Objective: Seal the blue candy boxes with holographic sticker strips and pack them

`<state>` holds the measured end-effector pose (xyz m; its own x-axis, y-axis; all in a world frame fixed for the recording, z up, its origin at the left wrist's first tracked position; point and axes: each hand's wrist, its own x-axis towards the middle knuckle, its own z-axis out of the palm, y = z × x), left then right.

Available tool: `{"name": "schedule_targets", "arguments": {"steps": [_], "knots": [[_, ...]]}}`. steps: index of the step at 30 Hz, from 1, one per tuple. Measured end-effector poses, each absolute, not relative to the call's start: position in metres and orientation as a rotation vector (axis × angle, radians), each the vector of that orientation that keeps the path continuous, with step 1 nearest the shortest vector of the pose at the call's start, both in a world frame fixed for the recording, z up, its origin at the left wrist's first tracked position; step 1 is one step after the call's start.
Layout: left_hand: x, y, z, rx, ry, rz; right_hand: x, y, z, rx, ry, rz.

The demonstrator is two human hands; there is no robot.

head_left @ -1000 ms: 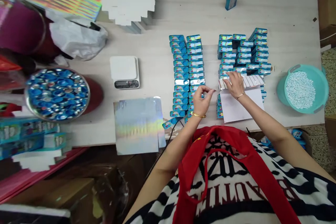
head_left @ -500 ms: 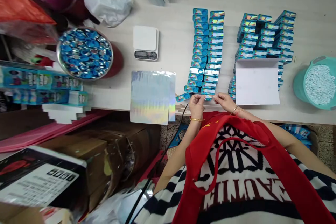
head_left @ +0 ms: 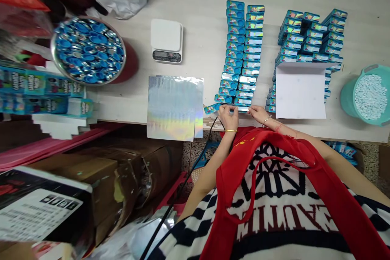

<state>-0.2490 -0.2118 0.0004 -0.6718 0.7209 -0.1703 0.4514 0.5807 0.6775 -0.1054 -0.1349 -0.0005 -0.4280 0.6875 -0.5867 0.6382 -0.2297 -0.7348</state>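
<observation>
At the table's near edge, my left hand [head_left: 229, 117] and my right hand [head_left: 258, 114] face each other over the nearest box of a double column. A small shiny sticker [head_left: 243, 109] stretches between their fingertips, one end at each hand. Both hands are closed in a pinch; whether the sticker lies flat on the box beneath is too small to tell. Small blue boxes [head_left: 235, 37] form the left column, and blue boxes with shiny ends [head_left: 252, 57] form the right one. One tilted blue box [head_left: 212, 108] lies just left of my left hand.
Shiny sticker sheets [head_left: 170, 107] overhang the table edge, below a white scale [head_left: 166, 36]. A pot of blue-and-silver lids [head_left: 89, 50] stands left. To the right are more stacked boxes [head_left: 294, 37], a white sheet [head_left: 300, 93] and a teal bucket of white pellets [head_left: 350, 99].
My hands stay at the near end of the columns with the sticker between them. My left fingers have shifted slightly left and curled more. The view has shifted a little.
</observation>
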Motion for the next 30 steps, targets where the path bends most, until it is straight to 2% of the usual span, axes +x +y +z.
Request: {"name": "schedule_targets", "arguments": {"steps": [9,13,17,24,30], "knots": [[-0.248,-0.211,-0.006,1.001,2.414,0.659,-0.106,-0.134,-0.011,-1.692,-1.994,1.776],[-0.250,-0.210,-0.008,0.947,2.423,0.697,-0.106,-0.133,-0.012,-1.733,-2.014,1.767],[-0.254,-0.210,-0.014,0.887,2.424,0.828,-0.106,-0.137,-0.001,-1.829,-2.028,1.710],[-0.255,-0.208,-0.019,0.859,2.357,0.840,-0.116,-0.140,0.021,-1.591,-2.423,1.999],[-0.252,-0.207,-0.012,0.900,2.316,0.872,-0.110,-0.124,0.040,-1.625,-2.580,1.831]]}}
